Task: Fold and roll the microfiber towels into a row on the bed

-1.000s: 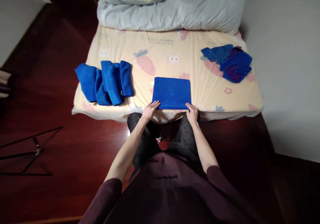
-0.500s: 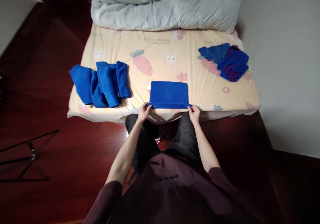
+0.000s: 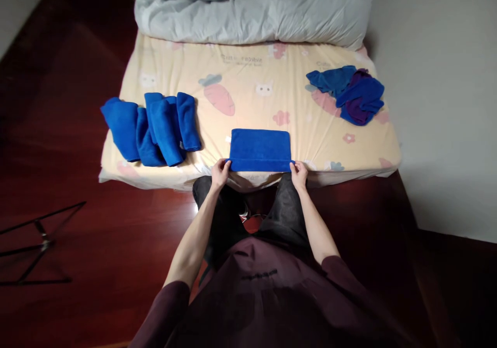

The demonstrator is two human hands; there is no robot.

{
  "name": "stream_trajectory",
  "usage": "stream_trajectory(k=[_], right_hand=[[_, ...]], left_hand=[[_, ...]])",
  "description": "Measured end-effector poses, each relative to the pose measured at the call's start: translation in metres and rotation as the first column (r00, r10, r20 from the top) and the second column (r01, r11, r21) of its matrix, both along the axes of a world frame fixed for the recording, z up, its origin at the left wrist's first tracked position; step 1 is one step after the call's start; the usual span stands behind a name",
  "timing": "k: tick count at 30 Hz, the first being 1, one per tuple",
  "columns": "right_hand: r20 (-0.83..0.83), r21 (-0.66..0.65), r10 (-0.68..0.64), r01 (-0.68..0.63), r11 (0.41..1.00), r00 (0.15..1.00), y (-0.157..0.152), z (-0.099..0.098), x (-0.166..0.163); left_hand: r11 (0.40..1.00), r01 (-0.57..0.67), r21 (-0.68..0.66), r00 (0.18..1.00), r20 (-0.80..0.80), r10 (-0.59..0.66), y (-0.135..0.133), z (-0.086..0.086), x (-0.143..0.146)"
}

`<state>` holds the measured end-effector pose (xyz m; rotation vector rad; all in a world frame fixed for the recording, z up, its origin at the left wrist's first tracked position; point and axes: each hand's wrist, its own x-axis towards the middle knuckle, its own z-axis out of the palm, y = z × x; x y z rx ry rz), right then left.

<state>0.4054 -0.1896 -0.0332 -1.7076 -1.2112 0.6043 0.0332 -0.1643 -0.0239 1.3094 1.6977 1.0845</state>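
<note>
A blue towel (image 3: 260, 145) lies flat near the front edge of the bed, with a strip along its near side folded over. My left hand (image 3: 220, 173) pinches the left end of that folded strip. At the strip's right end, my right hand (image 3: 298, 174) grips the cloth between thumb and fingers. Several rolled or folded blue towels (image 3: 165, 130) lie in a group on the left of the bed. On the right is a crumpled heap of blue and purple cloths (image 3: 359, 97).
The bed (image 3: 256, 104) has a yellow sheet with carrot prints. A grey quilt (image 3: 252, 19) is bunched across its far side. A wall (image 3: 438, 104) stands to the right. Black tripod legs (image 3: 41, 242) rest on the dark red floor at lower left.
The folded strip along the towel's near edge now looks wider and flatter. Both hands still hold its ends. The whole view has shifted slightly.
</note>
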Motion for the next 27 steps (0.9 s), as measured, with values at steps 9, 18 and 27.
stream_trajectory(k=[9, 18, 27], right_hand=[[-0.054, 0.015, -0.022, 0.023, 1.000, 0.998, -0.002, 0.006, -0.003], [0.051, 0.026, -0.093, 0.092, 0.995, 0.994, -0.001, 0.001, -0.006], [0.132, 0.014, -0.154, 0.154, 0.988, 0.979, -0.003, 0.003, -0.010]], left_hand=[[0.998, 0.028, -0.060, 0.999, 0.031, -0.026, -0.001, 0.002, -0.005], [0.997, 0.016, -0.081, 1.000, -0.010, -0.017, 0.004, 0.005, -0.014], [0.997, 0.012, -0.077, 0.998, -0.055, -0.016, 0.007, 0.005, -0.011]])
